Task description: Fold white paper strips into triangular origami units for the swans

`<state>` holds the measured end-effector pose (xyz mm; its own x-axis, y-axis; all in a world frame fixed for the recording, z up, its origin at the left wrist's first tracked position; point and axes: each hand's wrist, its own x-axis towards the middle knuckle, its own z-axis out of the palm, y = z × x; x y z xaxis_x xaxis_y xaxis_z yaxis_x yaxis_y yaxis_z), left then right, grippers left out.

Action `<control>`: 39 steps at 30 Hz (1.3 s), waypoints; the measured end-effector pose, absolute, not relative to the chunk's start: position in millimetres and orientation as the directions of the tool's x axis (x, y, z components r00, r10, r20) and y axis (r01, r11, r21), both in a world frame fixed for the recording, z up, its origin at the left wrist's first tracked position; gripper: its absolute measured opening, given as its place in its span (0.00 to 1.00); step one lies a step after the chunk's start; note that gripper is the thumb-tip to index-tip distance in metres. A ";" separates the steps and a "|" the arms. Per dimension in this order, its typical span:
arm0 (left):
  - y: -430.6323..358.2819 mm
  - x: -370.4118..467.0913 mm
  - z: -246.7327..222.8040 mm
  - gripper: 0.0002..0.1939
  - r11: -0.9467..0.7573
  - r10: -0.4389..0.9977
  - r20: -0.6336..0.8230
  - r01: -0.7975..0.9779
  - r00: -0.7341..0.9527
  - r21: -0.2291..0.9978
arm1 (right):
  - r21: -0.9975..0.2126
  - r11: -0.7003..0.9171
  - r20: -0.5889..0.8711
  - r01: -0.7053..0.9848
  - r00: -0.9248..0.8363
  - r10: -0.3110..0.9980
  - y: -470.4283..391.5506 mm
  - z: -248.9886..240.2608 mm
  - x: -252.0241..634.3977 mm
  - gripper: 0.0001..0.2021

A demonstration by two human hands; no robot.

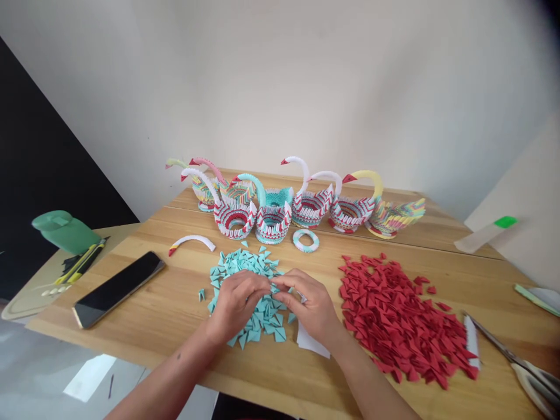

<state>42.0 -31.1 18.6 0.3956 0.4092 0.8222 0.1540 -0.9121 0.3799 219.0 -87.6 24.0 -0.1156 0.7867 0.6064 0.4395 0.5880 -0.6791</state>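
My left hand [236,300] and my right hand [311,303] meet over a pile of teal folded paper triangles [266,318]. Between their fingertips shows a bit of teal paper [273,286], a folded piece mostly hidden by the fingers. Both hands are closed in a pinch on it. White paper slips [312,343] lie on the table under my right hand. Behind the pile rests a teal and white paper ring [305,249]. To its left lies a curved white paper swan neck [192,238] with a red and yellow tip.
Several finished paper swans [273,224] stand along the back. A heap of red paper triangles [405,315] spreads to the right, with scissors [510,356] beside it. A phone [120,287] lies at left. A green-capped container [483,234] sits far right.
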 end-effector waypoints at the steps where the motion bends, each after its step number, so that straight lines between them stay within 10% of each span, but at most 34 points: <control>1: -30.5 42.0 18.3 0.07 -0.914 0.405 0.820 0.161 0.404 0.372 | -0.677 0.586 0.602 0.446 -0.123 0.789 -87.6 23.9 219.2 0.08; 8: -31.1 42.1 15.1 0.08 -0.924 0.382 0.834 0.177 0.398 0.338 | -0.669 0.584 0.593 0.461 -0.143 0.792 -88.5 24.1 219.3 0.09; 12: -37.4 47.1 12.4 0.02 -0.738 0.667 0.691 0.118 0.279 0.664 | -0.695 0.542 0.562 0.473 -0.112 0.819 -90.2 25.3 217.9 0.10; 17: -44.6 54.8 16.9 0.13 -0.140 0.902 0.173 -0.111 0.395 0.984 | -0.634 0.553 0.620 0.541 -0.071 0.781 -90.8 25.3 218.6 0.09; 27: -47.1 75.3 35.7 0.15 0.061 0.865 0.048 -0.200 0.500 0.978 | -0.329 0.483 0.633 0.811 -0.190 0.751 -102.3 45.8 229.9 0.14; 39: -44.9 107.3 47.4 0.16 0.275 0.691 -0.039 -0.212 0.722 0.938 | -0.577 0.395 0.587 0.714 0.027 0.809 -124.4 64.0 273.1 0.08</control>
